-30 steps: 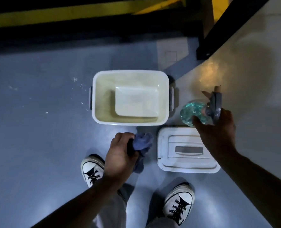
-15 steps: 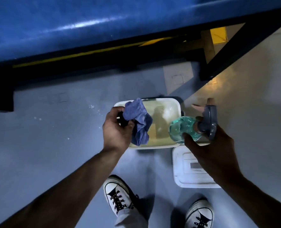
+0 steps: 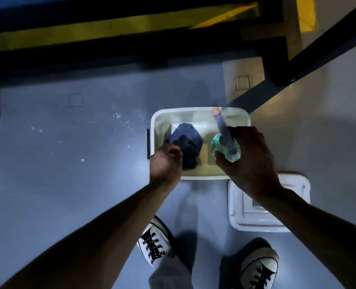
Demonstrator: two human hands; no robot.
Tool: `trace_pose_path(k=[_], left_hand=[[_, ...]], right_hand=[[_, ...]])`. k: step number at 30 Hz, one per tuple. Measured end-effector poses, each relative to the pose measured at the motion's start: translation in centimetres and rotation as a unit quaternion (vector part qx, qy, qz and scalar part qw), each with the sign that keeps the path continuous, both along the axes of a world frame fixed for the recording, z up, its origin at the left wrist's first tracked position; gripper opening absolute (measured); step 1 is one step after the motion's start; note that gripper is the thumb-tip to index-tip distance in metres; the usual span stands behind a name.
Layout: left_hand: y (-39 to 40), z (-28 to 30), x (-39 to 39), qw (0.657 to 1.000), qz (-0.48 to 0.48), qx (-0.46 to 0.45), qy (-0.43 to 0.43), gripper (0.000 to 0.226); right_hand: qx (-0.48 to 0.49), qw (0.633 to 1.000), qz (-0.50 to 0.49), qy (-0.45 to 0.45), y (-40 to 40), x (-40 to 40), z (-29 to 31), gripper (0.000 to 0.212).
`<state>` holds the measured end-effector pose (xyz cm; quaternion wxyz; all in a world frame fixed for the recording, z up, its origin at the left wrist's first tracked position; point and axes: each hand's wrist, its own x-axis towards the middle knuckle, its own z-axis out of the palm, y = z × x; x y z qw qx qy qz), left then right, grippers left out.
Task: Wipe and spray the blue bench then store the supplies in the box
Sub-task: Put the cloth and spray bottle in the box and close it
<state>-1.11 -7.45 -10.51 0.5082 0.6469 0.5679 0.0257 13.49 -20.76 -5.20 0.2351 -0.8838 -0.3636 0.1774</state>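
A white open box [image 3: 200, 111] stands on the grey-blue floor below me. My left hand [image 3: 165, 163] grips a crumpled blue cloth [image 3: 186, 142] over the box's left half. Over the right half, my right hand [image 3: 250, 159] holds a clear green spray bottle [image 3: 225, 150] with a grey trigger head. Whether cloth or bottle touches the box's bottom I cannot tell. Only a thin blue strip of the bench [image 3: 37, 2] shows at the top edge.
The box's white lid [image 3: 293, 207] lies on the floor to the right of the box, near my right shoe [image 3: 258, 265]. My left shoe [image 3: 154, 240] is below the box. A dark frame with a yellow stripe [image 3: 110, 32] runs across the top.
Both hands have dropped lower and come together over the box. The cloth and the bottle now hang inside its opening. The view has tilted down, so the bench has almost left the frame.
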Motion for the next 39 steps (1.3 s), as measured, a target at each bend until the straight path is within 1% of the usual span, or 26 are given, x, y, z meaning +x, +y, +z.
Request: trace_pose_path(k=[2,3,5,7,9,13,16,18,20,21,22,23,25,26,27,29,30,32,33,34,35,37,39], left_hand=[[0.2,0.7,-1.6,1.000,-0.007,0.006,0.013,0.012],[0.3,0.8,-2.2,1.000,0.003,-0.010,0.009,0.012],[0.6,0.5,-3.3,0.999,0.019,-0.030,-0.001,0.011],[0.7,0.4,-3.6,0.999,0.025,-0.034,-0.019,0.009],[0.7,-0.5,-4.4,0.998,0.020,-0.028,-0.046,0.009],[0.8,-2.0,-5.1,0.993,0.059,-0.058,-0.081,0.012],[0.7,-2.1,-5.1,0.991,0.072,-0.063,-0.095,0.013],[0.5,-1.5,-4.9,0.992,0.065,-0.057,-0.096,0.013],[-0.3,-0.6,-4.3,0.993,0.053,-0.054,-0.093,0.011],[-0.8,-0.1,-3.8,0.993,0.049,-0.054,-0.096,0.010],[-1.4,0.4,-3.3,0.992,0.048,-0.057,-0.099,0.009],[-2.3,1.0,-2.7,0.992,0.047,-0.060,-0.097,0.009],[-4.7,1.9,-1.5,0.994,0.037,-0.059,-0.085,0.010],[-6.2,2.2,-1.1,0.995,0.027,-0.054,-0.079,0.010],[-7.8,2.4,-0.7,0.997,0.009,-0.044,-0.068,0.009],[-11.2,2.6,-0.2,0.999,-0.041,-0.014,-0.032,0.008],[-12.9,2.3,0.0,0.998,-0.059,-0.006,-0.019,0.008],[-16.0,1.5,0.3,0.997,-0.073,-0.020,-0.003,0.008],[-17.4,0.7,0.5,0.996,-0.079,-0.029,0.011,0.008],[-18.8,-0.3,0.6,0.995,-0.090,-0.031,0.028,0.009],[-20.0,-1.4,0.8,0.993,-0.106,-0.030,0.049,0.009],[-22.1,-4.0,1.3,0.984,-0.137,-0.046,0.102,0.020],[-23.5,-6.7,1.5,0.974,-0.152,-0.075,0.148,0.035]], right_hand=[[-0.060,0.996,0.048,-0.054,1.6,0.0,-0.9,0.048],[-0.090,0.989,0.082,-0.084,2.4,0.0,-1.6,0.048],[-0.146,0.967,0.146,-0.149,4.1,-0.2,-4.0,0.047],[-0.189,0.946,0.188,-0.184,5.2,0.0,-6.2,0.047],[-0.214,0.932,0.219,-0.196,6.3,-0.6,-9.0,0.045],[-0.288,0.903,0.229,-0.222,7.6,-1.8,-12.6,0.039],[-0.287,0.902,0.229,-0.229,7.9,-2.6,-13.1,0.027],[-0.274,0.913,0.222,-0.206,7.5,-2.7,-12.4,0.029],[-0.232,0.942,0.193,-0.148,6.1,-2.2,-11.0,0.043],[-0.196,0.959,0.167,-0.123,5.1,-1.8,-10.0,0.047],[-0.153,0.974,0.128,-0.109,3.9,-1.4,-8.8,0.042],[-0.102,0.986,0.086,-0.101,2.4,-1.0,-7.6,0.033],[-0.022,0.998,-0.006,-0.063,-1.7,-0.1,-5.2,0.013],[-0.005,0.998,-0.047,-0.049,-4.0,0.5,-4.1,0.006],[-0.007,0.995,-0.090,-0.036,-6.7,1.1,-3.5,0.004],[-0.069,0.979,-0.193,0.010,-12.4,2.9,-3.7,0.009],[-0.129,0.962,-0.237,0.049,-15.1,3.8,-4.3,0.012],[-0.237,0.924,-0.269,0.133,-19.9,5.2,-6.1,0.015],[-0.267,0.905,-0.284,0.170,-21.8,5.7,-7.0,0.012],[-0.286,0.886,-0.303,0.205,-23.4,6.1,-7.8,0.012],[-0.295,0.870,-0.323,0.226,-24.7,6.4,-8.7,0.021],[-0.308,0.860,-0.332,0.234,-26.7,7.1,-10.5,0.038],[-0.318,0.856,-0.334,0.232,-28.0,7.6,-12.3,0.049]])
